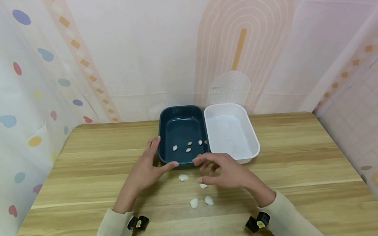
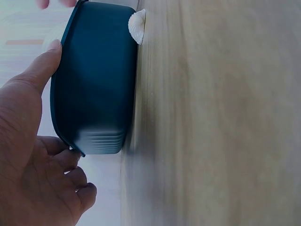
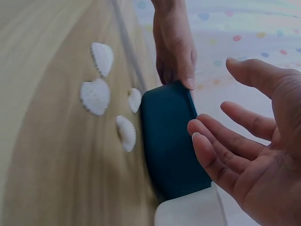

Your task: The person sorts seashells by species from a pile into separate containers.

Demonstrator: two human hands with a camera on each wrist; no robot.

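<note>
A dark blue tray [image 1: 180, 128] holds several small white shells [image 1: 188, 149]. My left hand [image 1: 147, 168] rests against its near left corner, thumb along the front rim and fingers along the left side; the left wrist view shows the thumb of that hand [image 2: 33, 141] touching the tray's rim [image 2: 94, 80]. Beside the tray's front edge my right hand [image 1: 214, 170] hovers with fingers spread and its palm [image 3: 244, 155] empty. Several more shells [image 1: 183, 177] lie on the wooden table [image 1: 79, 172] under and near it, also in the right wrist view [image 3: 95, 96].
A white tray [image 1: 231, 131] stands right against the blue one, and I see nothing in it. Patterned curtain walls close in the table at the back and both sides. One shell [image 2: 137, 26] lies close to the blue tray's wall.
</note>
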